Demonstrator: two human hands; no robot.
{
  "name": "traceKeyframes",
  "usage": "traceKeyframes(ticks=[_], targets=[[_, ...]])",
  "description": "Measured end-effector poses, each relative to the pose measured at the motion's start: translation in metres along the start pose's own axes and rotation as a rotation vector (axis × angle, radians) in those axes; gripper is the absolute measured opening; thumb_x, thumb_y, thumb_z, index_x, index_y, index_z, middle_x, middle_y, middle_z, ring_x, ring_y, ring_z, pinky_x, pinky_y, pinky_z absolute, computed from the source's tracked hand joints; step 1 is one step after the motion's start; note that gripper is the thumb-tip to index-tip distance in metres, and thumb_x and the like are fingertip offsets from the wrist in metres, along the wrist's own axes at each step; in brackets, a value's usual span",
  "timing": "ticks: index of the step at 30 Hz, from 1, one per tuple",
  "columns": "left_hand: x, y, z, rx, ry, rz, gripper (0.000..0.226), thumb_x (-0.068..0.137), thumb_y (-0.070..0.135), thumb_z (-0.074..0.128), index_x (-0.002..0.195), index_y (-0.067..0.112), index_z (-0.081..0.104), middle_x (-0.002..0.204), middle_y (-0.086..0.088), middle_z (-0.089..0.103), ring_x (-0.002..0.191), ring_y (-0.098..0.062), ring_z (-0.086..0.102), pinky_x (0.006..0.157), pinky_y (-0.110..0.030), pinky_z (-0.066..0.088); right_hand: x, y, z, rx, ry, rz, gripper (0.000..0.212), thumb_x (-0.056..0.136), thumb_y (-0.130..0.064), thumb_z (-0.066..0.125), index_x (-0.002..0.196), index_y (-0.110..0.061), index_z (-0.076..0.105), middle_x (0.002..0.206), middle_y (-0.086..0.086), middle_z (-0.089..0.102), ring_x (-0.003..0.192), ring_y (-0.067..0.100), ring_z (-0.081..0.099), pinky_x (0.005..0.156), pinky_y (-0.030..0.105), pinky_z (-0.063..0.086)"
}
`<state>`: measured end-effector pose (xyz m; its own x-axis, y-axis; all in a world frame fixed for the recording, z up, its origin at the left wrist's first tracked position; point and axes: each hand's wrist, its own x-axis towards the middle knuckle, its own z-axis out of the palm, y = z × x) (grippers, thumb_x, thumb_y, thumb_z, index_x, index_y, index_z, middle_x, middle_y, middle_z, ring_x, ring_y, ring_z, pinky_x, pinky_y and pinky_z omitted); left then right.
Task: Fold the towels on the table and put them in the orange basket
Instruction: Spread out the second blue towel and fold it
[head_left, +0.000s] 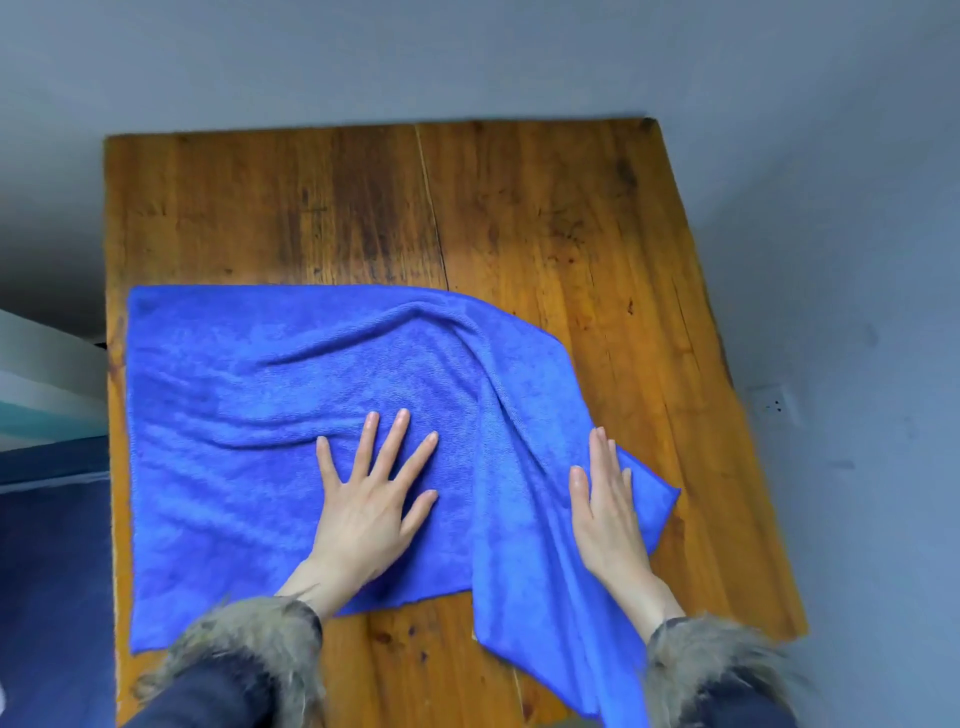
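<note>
We see one blue towel (270, 415) spread over the near half of the wooden tabletop (519, 208), its left edge running close along the tabletop's left edge and its far-left corner lying flat. Not squared up: the right part is rucked into long diagonal folds, and a flap on the near right hangs over the tabletop's near edge.

Our left hand (363, 504) lies palm down on the towel near its middle, fingers straight and spread wide, pressing the cloth flat. Our right hand (605, 499) lies palm down on the towel's right side, fingers straight and held together, right by the bunched right corner. We can't tell whether the thumb catches any cloth underneath; nothing looks pinched.

Both wrists come out of dark sleeves with fur cuffs (244, 639) at the near edge.

Far half of the tabletop shows bare wood with a lengthwise crack. Grey floor (831, 208) surrounds it.
</note>
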<state>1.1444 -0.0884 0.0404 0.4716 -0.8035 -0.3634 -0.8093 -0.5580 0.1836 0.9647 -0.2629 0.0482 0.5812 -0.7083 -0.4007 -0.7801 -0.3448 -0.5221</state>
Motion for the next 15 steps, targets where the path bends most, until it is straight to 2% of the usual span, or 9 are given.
traceKeyframes(ticks=[4,7,11,15], targets=[[0.003,0.021,-0.005,-0.084,0.007,-0.185,0.057,0.079,0.033,0.043,0.135,0.025,0.047,0.154,-0.004,0.027,0.144,-0.031,0.016,0.101,-0.074,0.010,0.028,0.020,-0.028,-0.038,-0.049,-0.106,0.052,0.102,-0.023,0.025,0.148,-0.020,0.001,0.155,-0.010,0.001,0.138,-0.005,-0.007,0.114,0.022,-0.009],[0.012,0.049,-0.006,-0.157,0.074,-0.316,0.052,0.079,0.015,0.052,0.131,0.017,0.047,0.154,-0.008,0.023,0.145,-0.029,0.011,0.103,-0.073,0.009,0.052,0.041,-0.050,-0.156,-0.103,-0.214,0.050,0.102,-0.023,0.024,0.148,-0.017,0.005,0.155,-0.009,-0.001,0.137,-0.004,-0.011,0.113,0.023,-0.012],[0.034,0.080,-0.011,-0.138,0.112,-0.241,0.056,0.084,0.025,0.036,0.139,0.016,0.041,0.154,-0.010,0.022,0.144,-0.031,0.015,0.103,-0.070,0.011,0.096,0.059,-0.076,-0.319,-0.116,-0.300,0.050,0.102,-0.024,0.026,0.149,-0.016,0.012,0.157,-0.004,-0.001,0.143,0.007,-0.007,0.114,0.029,-0.011],[0.060,0.091,-0.010,-0.169,0.101,-0.270,0.058,0.089,0.036,0.023,0.147,0.025,0.026,0.158,0.000,0.009,0.146,-0.023,0.002,0.108,-0.065,0.004,0.123,0.074,-0.087,-0.565,-0.036,-0.414,0.057,0.098,-0.035,0.036,0.148,-0.017,0.014,0.157,-0.002,0.004,0.146,0.019,0.004,0.115,0.038,-0.007]])
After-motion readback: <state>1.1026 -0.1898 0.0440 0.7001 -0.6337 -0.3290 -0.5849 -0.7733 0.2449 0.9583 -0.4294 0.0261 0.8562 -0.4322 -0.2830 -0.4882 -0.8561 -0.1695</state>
